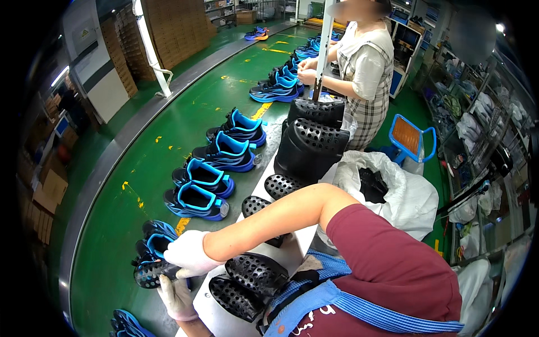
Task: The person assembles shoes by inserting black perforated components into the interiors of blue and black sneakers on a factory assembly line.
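Note:
At the lower left, both my hands, in white gloves, close around a black perforated shoe tree. My left hand grips its near end, fingers bent with the thumb up against it. Over the far side, my right hand bends down onto the same piece; its fingertips are partly hidden. Directly behind the shoe tree, close to my right hand, stands a black and blue sports shoe, partly covered. More black shoe trees lie on the white ledge beside my right forearm.
Several black and blue shoes stand in a row along the green surface. Large black perforated forms stack on the ledge beyond my arm. A white sack holds black pieces. Another person works farther along, near a blue-framed stool.

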